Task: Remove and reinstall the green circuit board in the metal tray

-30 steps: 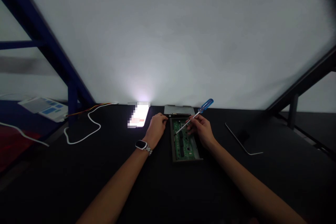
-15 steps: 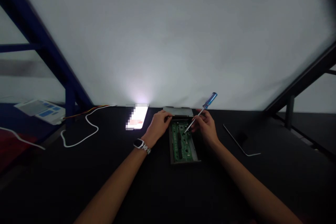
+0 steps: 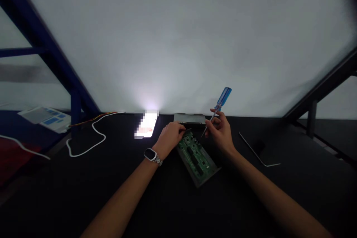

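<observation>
Well, left hand [image 3: 169, 139]: we pinch the green circuit board [image 3: 196, 160] at its corner.
Right hand [image 3: 221, 132]: we grasp a blue-handled screwdriver [image 3: 224, 98], tip just off the board.

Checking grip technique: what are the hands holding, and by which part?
The right hand pinches a blue-handled screwdriver by its metal shaft. The left hand seems to hold the circuit board by its upper end.
</observation>
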Tool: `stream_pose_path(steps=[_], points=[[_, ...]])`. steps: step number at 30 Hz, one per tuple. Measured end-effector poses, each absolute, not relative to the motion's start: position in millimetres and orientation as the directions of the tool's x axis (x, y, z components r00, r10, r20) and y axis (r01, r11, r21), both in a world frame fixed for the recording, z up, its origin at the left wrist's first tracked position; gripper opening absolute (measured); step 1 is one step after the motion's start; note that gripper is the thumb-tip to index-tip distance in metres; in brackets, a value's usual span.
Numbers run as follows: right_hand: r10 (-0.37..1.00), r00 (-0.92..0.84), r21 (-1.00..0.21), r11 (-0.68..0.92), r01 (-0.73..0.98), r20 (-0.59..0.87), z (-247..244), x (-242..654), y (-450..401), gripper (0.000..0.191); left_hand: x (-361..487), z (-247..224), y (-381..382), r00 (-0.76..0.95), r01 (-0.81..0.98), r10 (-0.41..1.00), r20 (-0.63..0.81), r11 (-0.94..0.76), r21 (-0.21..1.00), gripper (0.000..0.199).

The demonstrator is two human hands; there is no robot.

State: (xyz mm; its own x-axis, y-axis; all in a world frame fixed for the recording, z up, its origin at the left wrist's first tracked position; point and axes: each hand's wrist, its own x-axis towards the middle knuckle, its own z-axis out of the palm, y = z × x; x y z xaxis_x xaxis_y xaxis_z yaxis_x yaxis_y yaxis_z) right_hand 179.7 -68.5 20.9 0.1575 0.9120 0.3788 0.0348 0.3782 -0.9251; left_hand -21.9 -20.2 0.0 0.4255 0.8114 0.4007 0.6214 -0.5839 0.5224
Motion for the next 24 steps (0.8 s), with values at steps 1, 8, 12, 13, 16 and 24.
stream_pose_path(steps=[1, 8, 12, 13, 16, 24], points=[[0.909, 0.14, -0.92, 0.388, 0.055, 0.392, 24, 176, -67, 0.046, -27, 0, -22, 0.417, 0.631, 0.822, 0.388, -0.568, 0.527, 0.017], [0.849, -0.045, -0.812, 0.518, 0.268, 0.527, 38, 153, -36, 0.042, -23, 5, -30, 0.382, 0.509, 0.797, 0.468, -0.604, 0.613, 0.024], [0.825, -0.099, -0.753, 0.55, 0.362, 0.556, 37, 147, -26, 0.042, -13, 5, -31, 0.333, 0.383, 0.818, 0.47, -0.573, 0.725, 0.024], [0.824, -0.105, -0.745, 0.551, 0.376, 0.557, 36, 147, -25, 0.043, -12, 4, -30, 0.313, 0.371, 0.829, 0.464, -0.556, 0.744, 0.021], [0.824, -0.123, -0.73, 0.551, 0.406, 0.553, 32, 147, -26, 0.043, -11, 1, -28, 0.27, 0.363, 0.85, 0.453, -0.525, 0.77, 0.017], [0.805, -0.16, -0.695, 0.579, 0.427, 0.572, 26, 148, -27, 0.042, -11, -7, -26, 0.25, 0.417, 0.846, 0.471, -0.533, 0.736, 0.017]])
